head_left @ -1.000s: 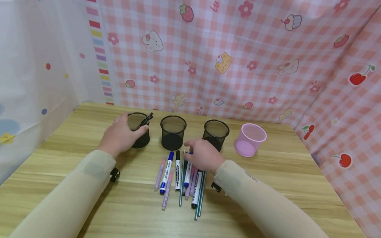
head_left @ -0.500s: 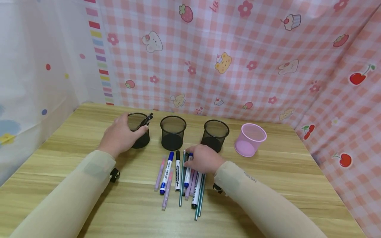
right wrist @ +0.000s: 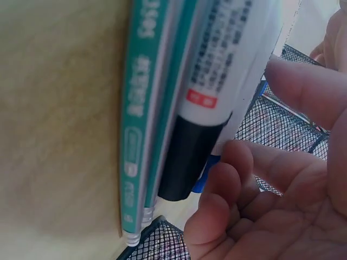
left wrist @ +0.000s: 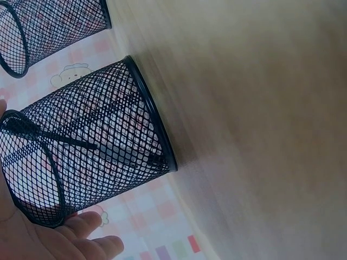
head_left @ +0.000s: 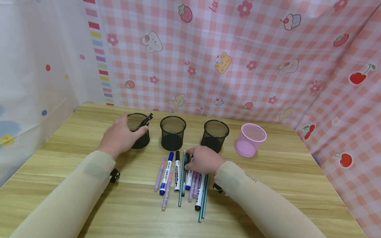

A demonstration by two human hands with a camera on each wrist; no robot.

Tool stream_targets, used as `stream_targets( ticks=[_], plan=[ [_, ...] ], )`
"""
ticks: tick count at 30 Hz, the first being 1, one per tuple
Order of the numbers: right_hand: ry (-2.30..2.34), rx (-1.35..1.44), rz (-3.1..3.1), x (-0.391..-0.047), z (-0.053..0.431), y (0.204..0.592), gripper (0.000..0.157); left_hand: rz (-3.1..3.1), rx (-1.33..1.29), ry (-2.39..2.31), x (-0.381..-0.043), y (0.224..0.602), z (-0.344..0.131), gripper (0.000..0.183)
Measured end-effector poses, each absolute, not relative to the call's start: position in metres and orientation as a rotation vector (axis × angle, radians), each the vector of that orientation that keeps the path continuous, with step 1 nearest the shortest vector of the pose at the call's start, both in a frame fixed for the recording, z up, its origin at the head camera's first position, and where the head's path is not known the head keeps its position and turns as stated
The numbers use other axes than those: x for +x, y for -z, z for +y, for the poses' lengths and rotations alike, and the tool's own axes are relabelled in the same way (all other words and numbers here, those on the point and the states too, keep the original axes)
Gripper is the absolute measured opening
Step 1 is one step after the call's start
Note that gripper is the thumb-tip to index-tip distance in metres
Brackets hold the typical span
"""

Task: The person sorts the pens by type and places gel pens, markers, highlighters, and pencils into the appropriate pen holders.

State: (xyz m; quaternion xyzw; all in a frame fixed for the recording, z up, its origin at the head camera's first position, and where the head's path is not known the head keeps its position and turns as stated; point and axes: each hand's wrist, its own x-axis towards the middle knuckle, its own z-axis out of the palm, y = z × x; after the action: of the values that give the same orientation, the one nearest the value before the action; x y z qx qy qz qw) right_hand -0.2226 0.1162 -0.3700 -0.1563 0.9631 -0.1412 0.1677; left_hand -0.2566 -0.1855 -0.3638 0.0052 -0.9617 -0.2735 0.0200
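My left hand (head_left: 120, 135) grips the leftmost black mesh pen holder (head_left: 141, 141), fingers and thumb around its side. A black pen (head_left: 146, 121) leans inside it; the left wrist view shows the same mesh holder (left wrist: 97, 124) sideways. My right hand (head_left: 206, 160) is low over the row of pens, thumb and forefinger apart beside a black pen (head_left: 186, 159). Partly beneath that hand lie a blue-capped marker (head_left: 189, 182), a black-capped marker (head_left: 198, 195) and teal pencils (head_left: 205, 193). In the right wrist view, curled fingertips (right wrist: 238, 154) are right at the blue cap (right wrist: 201, 179).
Two more black mesh holders (head_left: 172, 140) (head_left: 212, 142) and a pink one (head_left: 246, 148) stand along the back. Left of my right hand lie purple highlighters (head_left: 167, 195), a blue marker (head_left: 167, 172), a black-capped marker (head_left: 177, 175) and a teal pencil (head_left: 181, 185). A checked curtain hangs behind.
My right hand has moved slightly down, and the markers, highlighters and pencils under it have shifted a little to the right. The left hand stays on its holder.
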Motion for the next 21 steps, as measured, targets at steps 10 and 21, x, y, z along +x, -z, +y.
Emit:
stream_targets(
  ticks=[10, 21],
  plan=[
    [0.364, -0.442, 2.723, -0.2214, 0.1139, 0.3679, 0.071, -2.972, 0.021, 0.848, -0.2564, 0.3648, -0.1848, 0.118],
    [0.338, -0.399, 2.708, -0.2228, 0.1134, 0.3664, 0.079, -2.97, 0.026, 0.844, -0.2565, 0.3651, -0.1848, 0.119]
  ],
)
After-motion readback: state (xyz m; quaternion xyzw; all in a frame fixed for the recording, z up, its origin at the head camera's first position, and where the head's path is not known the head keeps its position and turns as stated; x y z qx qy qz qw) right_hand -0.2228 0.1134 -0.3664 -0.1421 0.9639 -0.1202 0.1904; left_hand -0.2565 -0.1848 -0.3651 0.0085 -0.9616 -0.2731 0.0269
